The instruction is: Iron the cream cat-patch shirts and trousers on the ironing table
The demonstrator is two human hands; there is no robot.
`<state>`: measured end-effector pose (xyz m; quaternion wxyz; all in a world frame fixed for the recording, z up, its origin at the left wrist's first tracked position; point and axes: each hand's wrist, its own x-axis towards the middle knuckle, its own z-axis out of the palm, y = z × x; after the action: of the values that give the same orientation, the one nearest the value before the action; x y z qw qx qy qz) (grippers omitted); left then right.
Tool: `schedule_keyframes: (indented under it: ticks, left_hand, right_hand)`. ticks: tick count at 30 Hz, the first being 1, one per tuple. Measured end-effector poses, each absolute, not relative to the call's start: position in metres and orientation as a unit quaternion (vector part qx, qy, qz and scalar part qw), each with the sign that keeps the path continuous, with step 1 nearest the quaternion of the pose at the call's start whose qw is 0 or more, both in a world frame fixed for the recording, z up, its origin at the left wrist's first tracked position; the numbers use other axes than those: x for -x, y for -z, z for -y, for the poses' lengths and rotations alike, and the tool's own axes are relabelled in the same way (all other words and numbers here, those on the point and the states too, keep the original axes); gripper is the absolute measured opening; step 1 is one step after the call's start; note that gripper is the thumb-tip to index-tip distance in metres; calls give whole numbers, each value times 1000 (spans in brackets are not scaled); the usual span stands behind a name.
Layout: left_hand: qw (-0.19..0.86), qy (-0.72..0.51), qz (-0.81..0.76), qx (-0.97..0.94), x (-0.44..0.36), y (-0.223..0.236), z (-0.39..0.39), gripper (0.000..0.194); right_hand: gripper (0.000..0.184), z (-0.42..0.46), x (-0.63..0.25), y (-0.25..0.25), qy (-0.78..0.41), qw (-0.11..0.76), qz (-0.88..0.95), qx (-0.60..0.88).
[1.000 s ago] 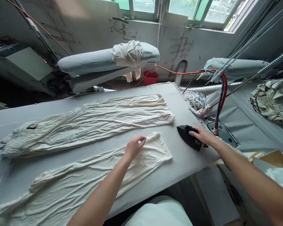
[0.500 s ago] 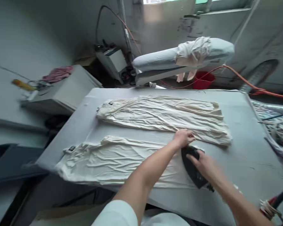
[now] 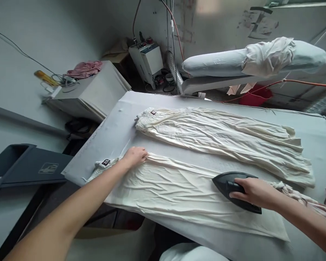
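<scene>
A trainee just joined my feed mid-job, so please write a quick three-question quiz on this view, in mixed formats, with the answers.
1. True or false: the right hand holds the iron, which is over the nearer garment.
2. Where is the left hand?
A) On the farther garment
B) At the nearer garment's upper edge, by the labelled end
C) On the grey bin
3. Fill in the blank: the bucket behind the table is ____ in colour.

Key:
1. True
2. B
3. Red
</scene>
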<state>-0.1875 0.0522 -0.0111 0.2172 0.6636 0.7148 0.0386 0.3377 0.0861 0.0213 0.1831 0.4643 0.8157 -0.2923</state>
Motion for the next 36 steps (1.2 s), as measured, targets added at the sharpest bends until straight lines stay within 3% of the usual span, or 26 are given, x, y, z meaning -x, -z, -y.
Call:
schedule_keyframes:
  ticks: [8, 12, 15, 19, 24, 26, 32, 36]
  left_hand:
    - [424, -60, -639, -639, 256, 10, -84, 44]
    - [411, -121, -631, -646, 270, 32, -79, 42]
    - [423, -101, -683, -587, 319, 43, -41, 41]
    - [435, -97, -776, -446, 409, 41, 41, 50]
    - [502, -343, -765, -210, 424, 60, 130, 90]
    - [491, -398, -755, -174, 410, 71, 151, 88]
    - [464, -382, -765, -233, 413, 86, 183, 71]
    - [428, -369, -774, -286, 420, 85, 180, 63]
  right_hand:
    - [32, -60, -163, -14, 262, 194, -854, -406]
    - [41, -78, -20, -11, 234, 156, -885, -370]
    - [49, -104, 62, -10, 227, 125, -873, -414]
    - [51, -112, 93, -20, 225, 100, -837, -490]
    - [54, -60, 106, -24, 223, 160, -871, -409]
    - [53, -37, 136, -20, 223, 195, -889, -350]
    - [53, -2, 213, -21, 209, 220, -899, -316]
    - [59, 41, 225, -23, 220, 262, -916, -209]
